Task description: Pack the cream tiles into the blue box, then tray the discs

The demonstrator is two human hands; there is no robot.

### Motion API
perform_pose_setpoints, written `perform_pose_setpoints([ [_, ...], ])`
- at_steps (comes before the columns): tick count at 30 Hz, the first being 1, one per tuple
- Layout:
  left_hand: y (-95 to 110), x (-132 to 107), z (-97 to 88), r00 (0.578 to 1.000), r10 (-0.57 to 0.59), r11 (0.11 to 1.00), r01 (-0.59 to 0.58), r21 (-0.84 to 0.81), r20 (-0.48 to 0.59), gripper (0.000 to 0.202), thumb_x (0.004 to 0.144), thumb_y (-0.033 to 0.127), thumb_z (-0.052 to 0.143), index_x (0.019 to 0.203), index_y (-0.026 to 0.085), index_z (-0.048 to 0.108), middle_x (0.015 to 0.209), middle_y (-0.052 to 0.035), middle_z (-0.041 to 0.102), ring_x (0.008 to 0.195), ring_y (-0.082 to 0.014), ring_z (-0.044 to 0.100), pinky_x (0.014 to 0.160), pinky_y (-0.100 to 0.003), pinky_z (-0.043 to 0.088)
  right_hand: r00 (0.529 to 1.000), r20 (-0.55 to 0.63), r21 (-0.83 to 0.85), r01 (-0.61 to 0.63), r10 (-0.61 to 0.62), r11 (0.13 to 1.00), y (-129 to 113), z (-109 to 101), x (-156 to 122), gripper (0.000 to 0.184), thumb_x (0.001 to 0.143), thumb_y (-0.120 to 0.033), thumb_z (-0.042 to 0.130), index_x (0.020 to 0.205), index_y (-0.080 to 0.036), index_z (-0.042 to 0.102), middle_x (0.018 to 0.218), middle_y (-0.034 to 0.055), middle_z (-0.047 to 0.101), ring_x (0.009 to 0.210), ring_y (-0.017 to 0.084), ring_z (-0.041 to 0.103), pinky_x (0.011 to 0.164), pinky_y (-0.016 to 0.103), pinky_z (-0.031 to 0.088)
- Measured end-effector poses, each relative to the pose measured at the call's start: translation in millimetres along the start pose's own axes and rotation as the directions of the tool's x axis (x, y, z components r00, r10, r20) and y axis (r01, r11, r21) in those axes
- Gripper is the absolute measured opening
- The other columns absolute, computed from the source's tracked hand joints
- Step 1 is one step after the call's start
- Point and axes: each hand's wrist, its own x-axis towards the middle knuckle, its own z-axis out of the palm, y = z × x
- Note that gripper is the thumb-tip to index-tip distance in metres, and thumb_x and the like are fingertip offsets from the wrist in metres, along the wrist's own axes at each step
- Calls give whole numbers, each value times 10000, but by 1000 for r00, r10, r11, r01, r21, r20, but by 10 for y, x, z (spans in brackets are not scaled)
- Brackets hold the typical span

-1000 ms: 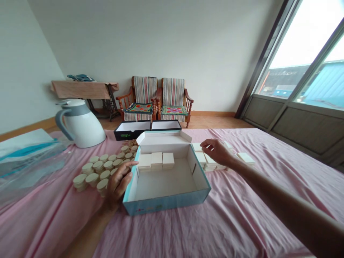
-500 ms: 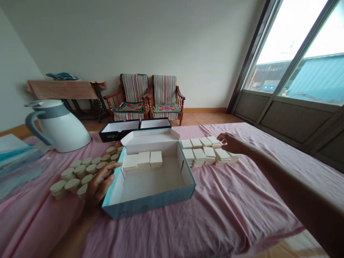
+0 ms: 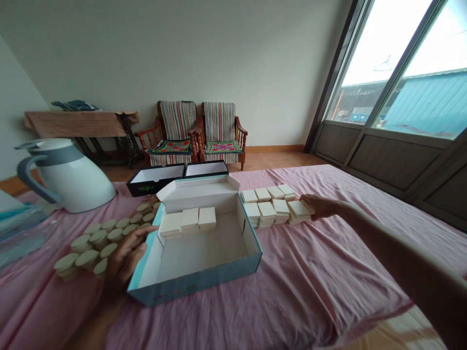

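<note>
A light-blue cardboard box [image 3: 197, 287] with a white inside lies open before me, its lid flap raised at the back. Three stacks of white square pieces [image 3: 189, 218] sit along its back left. My left hand [image 3: 127, 255] rests against the box's left rim, index finger stretched out and thumb apart from it. To the right of the box, more stacks of square pieces [image 3: 266, 209] form two rows. My right hand [image 3: 316, 206] is at the right end of the front row, fingers and thumb closed around the end stack, which it mostly hides.
Several stacks of round white discs [image 3: 87, 243] stand left of the box. A white and grey jug [image 3: 73, 175] and plastic bags [image 3: 22, 233] lie beyond them. Two black boxes [image 3: 156, 184] sit behind. Everything stands on a pink cloth [image 3: 292, 282]; two armchairs [image 3: 219, 126] are farther back.
My right hand has moved nearer and slightly right, from the end of the back row to the end of the front row. My left hand stays at the box rim. The view has shifted slightly.
</note>
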Motion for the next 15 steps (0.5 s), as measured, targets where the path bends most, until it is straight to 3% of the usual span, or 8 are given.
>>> perform_pose_setpoints([
  [6, 44, -10, 6, 1000, -3, 1000, 3, 16, 6, 452, 785, 486, 505, 1104, 169, 543, 1174, -85, 605, 1001, -263, 549, 707, -264, 406, 999, -48, 27, -9, 10, 1000, 42, 88, 4, 522, 532, -342, 725, 970, -156, 511, 1023, 120, 578, 910, 265, 546, 775, 338, 420],
  [12, 98, -27, 43, 1000, 6, 1000, -6, 6, -20, 434, 780, 464, 501, 1085, 159, 544, 1113, -89, 629, 1083, -299, 513, 740, -285, 422, 990, -134, 131, 58, -41, 990, -2, 122, -63, 398, 588, -280, 680, 930, -190, 496, 980, 89, 606, 848, 221, 560, 724, 300, 434],
  [15, 95, -26, 21, 1000, 26, 998, -26, 49, -3, 428, 788, 473, 492, 1078, 164, 549, 1076, -85, 638, 955, -269, 562, 673, -287, 425, 988, -152, 151, 43, -19, 988, -51, 130, -123, 360, 594, -288, 669, 899, -195, 502, 954, 84, 619, 831, 220, 567, 721, 303, 441],
])
